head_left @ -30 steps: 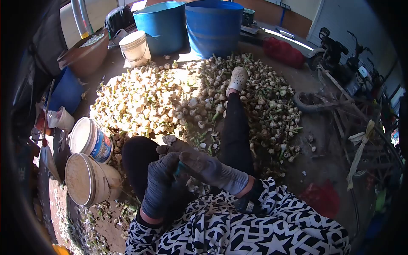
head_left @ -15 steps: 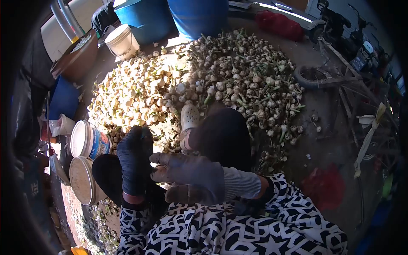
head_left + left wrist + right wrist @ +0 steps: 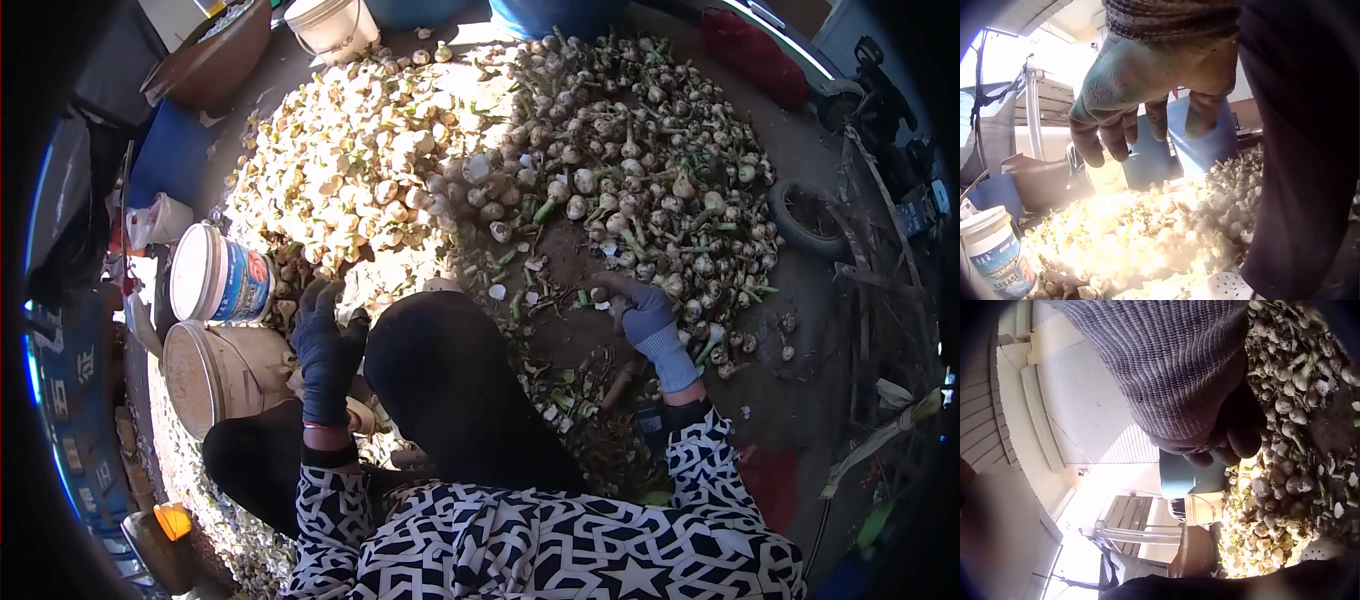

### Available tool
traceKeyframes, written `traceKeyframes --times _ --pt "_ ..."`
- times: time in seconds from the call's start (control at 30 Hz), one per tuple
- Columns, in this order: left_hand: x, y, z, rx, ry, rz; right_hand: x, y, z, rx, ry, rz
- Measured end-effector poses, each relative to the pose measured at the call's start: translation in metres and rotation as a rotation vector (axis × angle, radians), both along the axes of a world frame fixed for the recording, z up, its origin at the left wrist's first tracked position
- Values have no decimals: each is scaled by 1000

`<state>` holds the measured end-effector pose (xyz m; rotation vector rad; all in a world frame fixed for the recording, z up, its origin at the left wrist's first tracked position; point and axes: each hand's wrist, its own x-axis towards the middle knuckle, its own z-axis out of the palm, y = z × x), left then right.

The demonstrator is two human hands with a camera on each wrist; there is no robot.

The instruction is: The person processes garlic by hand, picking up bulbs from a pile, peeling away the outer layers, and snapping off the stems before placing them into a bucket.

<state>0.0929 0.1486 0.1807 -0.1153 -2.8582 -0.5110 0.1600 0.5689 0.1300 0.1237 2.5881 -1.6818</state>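
My gloved left hand (image 3: 328,340) hangs beside the bent knee with fingers loosely spread. In the left wrist view its fingers (image 3: 1113,140) point down above the garlic pile, holding nothing. My gloved right hand (image 3: 640,305) hovers by the near edge of the shaded garlic bulbs (image 3: 690,190), its fingers pointing toward the middle. Nothing shows in its grasp; in the right wrist view its fingers (image 3: 1244,442) are slightly bent and partly in shadow. Sunlit trimmed garlic (image 3: 340,180) lies heaped on the left; the shaded bulbs beside it carry green stems.
A labelled grease bucket (image 3: 240,280) and a dirty white bucket (image 3: 225,375) stand to the left. Farther back are another white bucket (image 3: 335,25) and a blue tub (image 3: 555,15). Cut stems and peelings (image 3: 565,390) litter the ground. A wheeled metal frame (image 3: 850,230) stands at right.
My hands, together a second ago, have moved apart: the right toward the shaded garlic, the left staying near the buckets. The outstretched leg has bent inward, and the head view has tilted down.
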Motion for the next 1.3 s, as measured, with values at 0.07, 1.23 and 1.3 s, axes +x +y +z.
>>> traceKeyframes --times 0.07,1.23,1.3 --pt "-17 -4 -29 40 -89 -36 -24 -12 -27 27 -115 15" --pt "-83 23 -96 536 -57 -29 -203 -235 -54 -311 -107 312" --pt "-85 17 -91 582 -137 -47 -202 -231 -59 -327 -104 345"
